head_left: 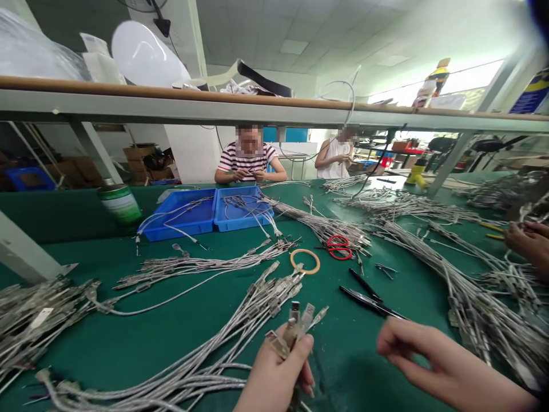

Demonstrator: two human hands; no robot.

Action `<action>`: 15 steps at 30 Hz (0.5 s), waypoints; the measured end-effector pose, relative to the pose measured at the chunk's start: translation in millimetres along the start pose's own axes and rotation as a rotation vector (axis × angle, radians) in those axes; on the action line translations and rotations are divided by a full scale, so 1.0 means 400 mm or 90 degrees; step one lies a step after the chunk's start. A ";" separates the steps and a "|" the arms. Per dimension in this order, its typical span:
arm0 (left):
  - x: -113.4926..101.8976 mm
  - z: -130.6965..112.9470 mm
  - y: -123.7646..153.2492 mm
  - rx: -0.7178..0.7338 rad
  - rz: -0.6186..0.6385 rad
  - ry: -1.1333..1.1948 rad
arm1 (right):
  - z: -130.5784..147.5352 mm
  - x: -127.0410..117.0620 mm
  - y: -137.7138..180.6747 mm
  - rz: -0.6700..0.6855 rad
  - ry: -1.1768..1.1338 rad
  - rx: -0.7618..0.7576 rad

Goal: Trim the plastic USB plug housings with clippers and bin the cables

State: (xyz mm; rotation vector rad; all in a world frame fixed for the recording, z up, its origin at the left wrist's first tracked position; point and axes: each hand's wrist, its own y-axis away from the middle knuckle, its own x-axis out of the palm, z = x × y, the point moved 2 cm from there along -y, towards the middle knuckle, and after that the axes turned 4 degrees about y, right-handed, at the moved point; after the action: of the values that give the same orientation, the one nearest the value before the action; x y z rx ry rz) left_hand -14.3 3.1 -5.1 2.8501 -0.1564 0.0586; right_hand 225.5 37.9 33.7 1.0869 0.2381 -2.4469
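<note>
My left hand point(277, 375) is at the bottom centre, closed around a small bunch of silver cable plugs point(295, 326) that stick up from my fist. My right hand point(422, 355) hovers to the right of it above the green table point(364, 355), fingers loosely curled with nothing seen in them. Black pliers point(369, 300) lie just beyond my right hand. Bundles of silver cables point(223, 349) fan out to the left of my left hand.
Red scissors point(338, 247) and a tan tape ring point(305, 261) lie mid-table. Two blue trays point(210, 213) sit further back, a green can point(120, 203) at left. Cable heaps point(472, 297) cover the right side. Two people sit opposite; another person's hands point(529, 240) work at right.
</note>
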 end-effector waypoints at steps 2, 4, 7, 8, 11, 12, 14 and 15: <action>-0.015 0.012 -0.008 0.004 -0.019 0.071 | 0.043 0.025 -0.064 0.068 -0.015 0.013; -0.030 0.020 -0.014 0.011 -0.032 0.137 | 0.089 0.052 -0.120 0.082 -0.028 -0.009; -0.046 0.023 -0.019 0.023 -0.044 0.216 | 0.139 0.094 -0.171 0.086 -0.045 -0.060; -0.050 0.022 -0.019 0.027 -0.047 0.238 | 0.148 0.107 -0.181 0.084 -0.045 -0.072; -0.057 0.021 -0.015 0.026 -0.054 0.299 | 0.161 0.139 -0.198 0.065 -0.067 -0.080; -0.059 0.021 -0.013 0.020 -0.057 0.317 | 0.162 0.147 -0.201 0.061 -0.085 -0.074; -0.061 0.021 -0.009 0.004 -0.063 0.350 | 0.162 0.158 -0.205 0.053 -0.127 -0.055; -0.061 0.022 -0.006 -0.004 -0.066 0.363 | 0.162 0.161 -0.205 0.051 -0.143 -0.048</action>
State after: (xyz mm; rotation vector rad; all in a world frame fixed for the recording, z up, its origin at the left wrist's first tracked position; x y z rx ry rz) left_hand -38.1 5.6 -15.5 2.7019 0.1107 0.8288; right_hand 106.7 67.8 28.1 0.7670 0.2080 -2.4413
